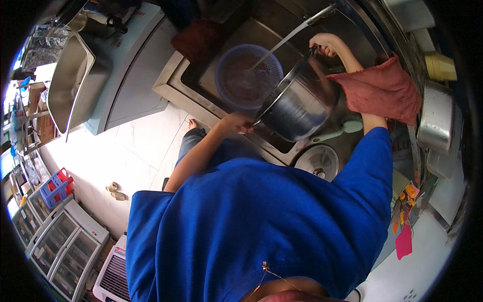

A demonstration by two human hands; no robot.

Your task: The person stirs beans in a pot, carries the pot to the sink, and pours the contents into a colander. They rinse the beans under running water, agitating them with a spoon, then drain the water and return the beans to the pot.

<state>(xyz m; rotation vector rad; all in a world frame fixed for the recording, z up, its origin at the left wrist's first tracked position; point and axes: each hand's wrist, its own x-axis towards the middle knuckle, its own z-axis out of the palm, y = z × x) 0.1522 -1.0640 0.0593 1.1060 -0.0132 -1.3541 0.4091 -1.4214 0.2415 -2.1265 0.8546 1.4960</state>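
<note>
A stainless steel pot (302, 104) is held tilted over the sink, its mouth turned towards the blue plastic colander (222, 75). My left hand (237, 124) grips the handle on the pot's near side. The far handle is in my right hand (326, 43). Water runs from the faucet (320, 15) into the colander, which holds small reddish-brown pieces too blurred to identify. The inside of the pot is mostly hidden from me.
Beside the pot lie a round glass lid (319, 160) and a pale green long-handled utensil (349, 127). A red cloth (385, 90) hangs by my right forearm, and a dark red cloth (196, 39) lies on the sink's left edge. Steel pans (436, 117) line the right side.
</note>
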